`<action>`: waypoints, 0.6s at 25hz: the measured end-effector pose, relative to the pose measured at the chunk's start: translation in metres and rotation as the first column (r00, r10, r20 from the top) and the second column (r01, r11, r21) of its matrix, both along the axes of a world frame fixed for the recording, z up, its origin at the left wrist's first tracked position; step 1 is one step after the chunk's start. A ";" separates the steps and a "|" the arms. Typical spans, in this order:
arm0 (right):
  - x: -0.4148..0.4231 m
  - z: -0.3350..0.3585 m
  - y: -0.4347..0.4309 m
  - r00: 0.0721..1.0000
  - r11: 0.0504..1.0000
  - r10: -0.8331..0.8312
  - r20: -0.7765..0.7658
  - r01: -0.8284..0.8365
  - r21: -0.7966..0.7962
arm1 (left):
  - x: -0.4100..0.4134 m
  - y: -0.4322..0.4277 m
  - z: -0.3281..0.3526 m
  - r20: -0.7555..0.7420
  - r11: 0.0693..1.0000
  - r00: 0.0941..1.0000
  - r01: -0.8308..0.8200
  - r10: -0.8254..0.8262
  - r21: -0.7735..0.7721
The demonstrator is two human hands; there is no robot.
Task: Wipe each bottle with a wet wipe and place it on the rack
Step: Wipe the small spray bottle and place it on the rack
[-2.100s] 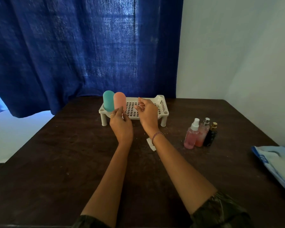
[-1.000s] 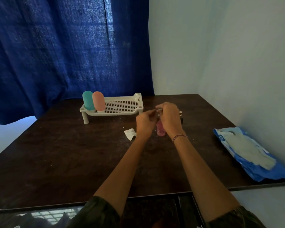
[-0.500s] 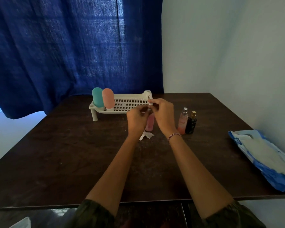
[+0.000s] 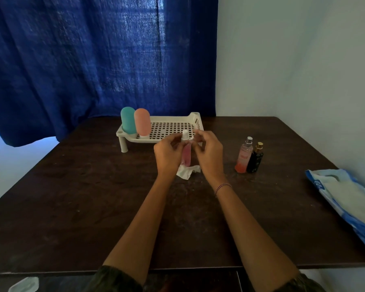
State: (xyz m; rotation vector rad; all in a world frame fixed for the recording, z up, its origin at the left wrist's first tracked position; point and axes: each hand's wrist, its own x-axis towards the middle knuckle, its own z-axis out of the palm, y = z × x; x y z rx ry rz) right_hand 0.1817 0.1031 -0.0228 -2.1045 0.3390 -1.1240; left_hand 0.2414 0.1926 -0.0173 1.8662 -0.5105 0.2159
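Pink spray bottle (image 4: 186,154) is upright between both hands, centre frame, just in front of the rack (image 4: 195,121). Left hand (image 4: 168,153) wraps its body. Right hand (image 4: 209,152) curls in at the neck beside the white cap (image 4: 185,134). We can't tell if it's actually pinching, since the fingertips are blurred.

Handling guess: small, light, rigid plastic, part full of liquid. It'll go slick once wet, so we'd grip the body low and firm, not the cap, which could pop off or fire the pump.

Wet wipe (image 4: 187,172) shows crumpled below the bottle. We can't tell whether it hangs from a hand or lies on the desk (image 4: 93,197). Palms and the bottle's base are hidden.

Teal bottle (image 4: 128,120) and salmon bottle (image 4: 142,122) stand at the rack's left end. Peach spray bottle (image 4: 243,158) and black bottle (image 4: 255,159) stand side by side, right of centre. Wipe pack (image 4: 346,199) is cut off at the right edge.
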 end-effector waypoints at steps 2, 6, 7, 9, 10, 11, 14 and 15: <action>-0.007 -0.005 -0.004 0.994 1.000 -0.001 -0.108 0.004 0.023 | 0.002 -0.001 -0.003 -0.017 0.999 1.000 -0.003 0.002 -0.039; -0.009 -0.010 -0.009 0.841 0.978 0.071 -0.537 -0.164 -0.128 | 0.005 -0.003 -0.005 -0.064 0.996 0.998 -0.001 -0.005 -0.086; -0.006 -0.010 -0.009 0.789 0.965 0.078 -0.610 -0.214 -0.154 | 0.006 -0.003 -0.005 -0.063 0.996 0.998 0.001 -0.007 -0.093; -0.003 -0.011 -0.008 0.720 0.947 0.101 -0.687 -0.281 -0.155 | 0.007 -0.002 -0.006 -0.038 0.995 0.999 0.012 -0.016 -0.097; -0.002 -0.012 -0.009 0.706 0.941 0.109 -0.700 -0.301 -0.157 | 0.007 -0.002 -0.006 -0.022 0.995 1.000 0.018 -0.020 -0.093; -0.003 -0.012 -0.011 0.698 0.937 0.114 -0.707 -0.312 -0.157 | 0.008 -0.002 -0.006 -0.010 0.995 1.000 0.022 -0.024 -0.093; -0.014 -0.005 -0.024 0.713 0.949 0.210 -0.669 -0.313 -0.036 | 0.009 -0.001 -0.007 -0.015 0.994 0.999 0.034 -0.036 -0.103; -0.020 -0.001 -0.029 0.744 0.956 0.254 -0.618 -0.292 0.042 | 0.010 -0.001 -0.007 -0.018 0.994 0.999 0.042 -0.044 -0.103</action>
